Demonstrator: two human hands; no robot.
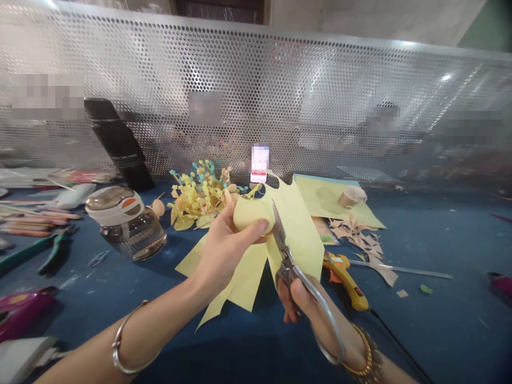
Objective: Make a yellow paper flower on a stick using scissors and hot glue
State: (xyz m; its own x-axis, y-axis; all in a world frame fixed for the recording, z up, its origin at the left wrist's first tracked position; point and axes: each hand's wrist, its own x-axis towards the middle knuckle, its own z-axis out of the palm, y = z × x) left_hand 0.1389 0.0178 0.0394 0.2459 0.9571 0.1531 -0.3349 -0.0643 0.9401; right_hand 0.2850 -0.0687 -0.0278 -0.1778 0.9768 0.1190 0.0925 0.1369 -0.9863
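Observation:
My left hand (228, 242) is closed on a sheet of pale yellow paper (298, 229), its thumb pressing down a curled-over part. The sheet's far edge has curved cut-outs. In my right hand (300, 301) is a pair of metal scissors (286, 253), with fingers wrapped around the handles. The blades point away from me and lie against the yellow paper, just right of my left thumb. Part of the lower blade is hidden. More yellow paper pieces (244, 282) lie on the blue table beneath my left hand.
Behind my left hand stands a bunch of yellow and teal paper flowers (200, 194). A lidded glass jar (132, 224) and pliers (56, 253) are left. Right are a yellow glue gun (346, 280), peach paper scraps (360, 237) and a tape roll (352, 196). A lit phone (259, 162) leans against a perforated metal screen (240, 69).

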